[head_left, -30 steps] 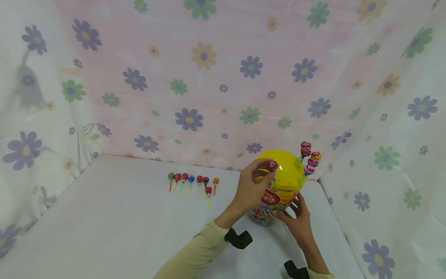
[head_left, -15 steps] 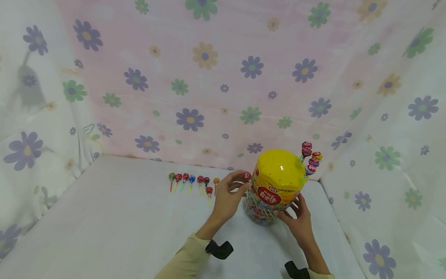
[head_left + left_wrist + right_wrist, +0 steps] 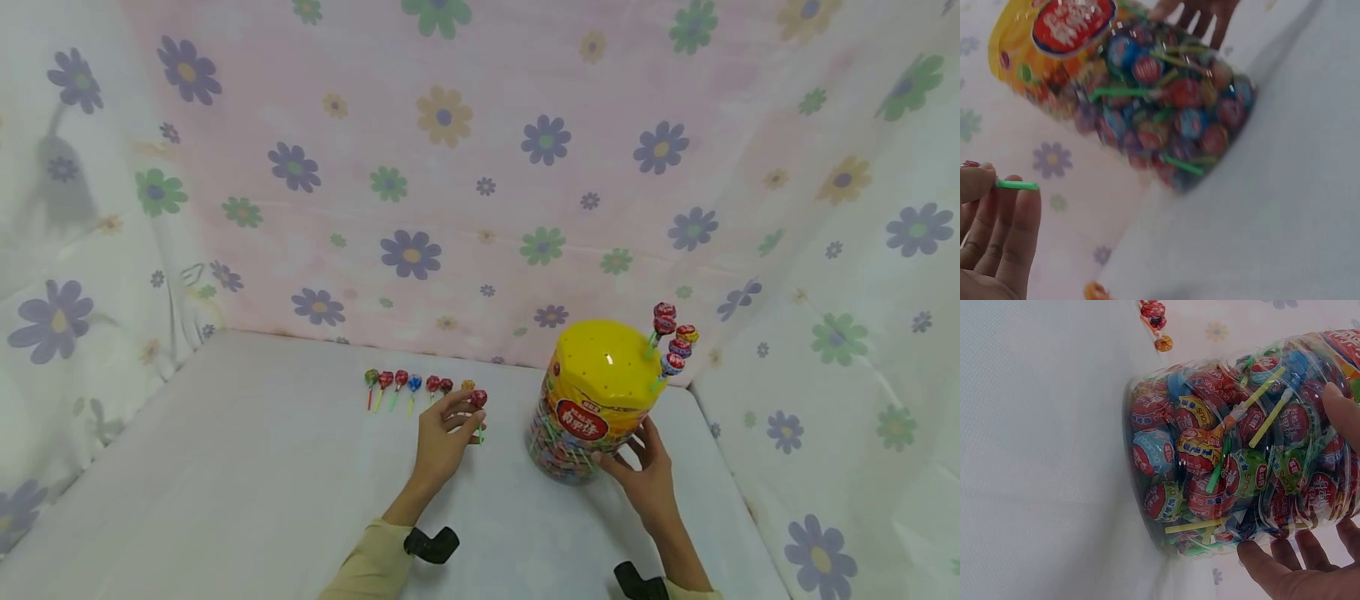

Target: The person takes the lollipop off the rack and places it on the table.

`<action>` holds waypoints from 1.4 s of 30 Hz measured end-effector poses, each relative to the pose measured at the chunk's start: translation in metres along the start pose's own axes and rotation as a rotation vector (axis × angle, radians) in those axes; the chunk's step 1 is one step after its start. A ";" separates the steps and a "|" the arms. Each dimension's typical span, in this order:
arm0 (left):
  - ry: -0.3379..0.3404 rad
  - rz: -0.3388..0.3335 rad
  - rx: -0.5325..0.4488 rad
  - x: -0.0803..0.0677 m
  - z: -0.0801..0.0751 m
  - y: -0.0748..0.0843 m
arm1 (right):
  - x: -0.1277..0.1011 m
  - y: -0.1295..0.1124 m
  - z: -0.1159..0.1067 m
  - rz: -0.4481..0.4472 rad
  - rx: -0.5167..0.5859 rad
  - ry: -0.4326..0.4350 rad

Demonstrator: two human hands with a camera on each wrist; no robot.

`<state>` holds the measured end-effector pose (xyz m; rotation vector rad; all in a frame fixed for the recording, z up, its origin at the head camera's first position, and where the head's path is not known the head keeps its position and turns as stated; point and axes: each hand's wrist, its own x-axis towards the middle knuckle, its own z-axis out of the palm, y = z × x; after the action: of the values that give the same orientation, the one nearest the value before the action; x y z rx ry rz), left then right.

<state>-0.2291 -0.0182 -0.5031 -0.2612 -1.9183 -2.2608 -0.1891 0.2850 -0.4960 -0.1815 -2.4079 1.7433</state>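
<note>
My left hand pinches a lollipop with a dark red wrapper above the table, left of the jar. In the left wrist view its green stick points out past the thumb. My right hand grips the lower right side of a large clear jar with a yellow lid. The right wrist view shows the thumb on one side of the jar and fingers on the other. Wrapped lollipops fill the jar. Several lollipops stand in the right edge of its lid, which has small holes.
A row of lollipops with coloured wrappers lies toward the back of the white table. My left hand partly covers the row's right end, including an orange lollipop. Flower-patterned cloth stands behind and at both sides.
My left hand has moved left with the dark red lollipop, from in front of the lid to near the row's right end. The right hand stays on the jar.
</note>
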 end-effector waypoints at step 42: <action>0.132 -0.113 0.670 0.039 -0.055 -0.045 | 0.001 0.002 -0.001 0.004 0.025 -0.001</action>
<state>-0.2789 -0.0659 -0.5460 0.0866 -2.5108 -1.5058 -0.1901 0.2867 -0.4973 -0.1826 -2.3863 1.7745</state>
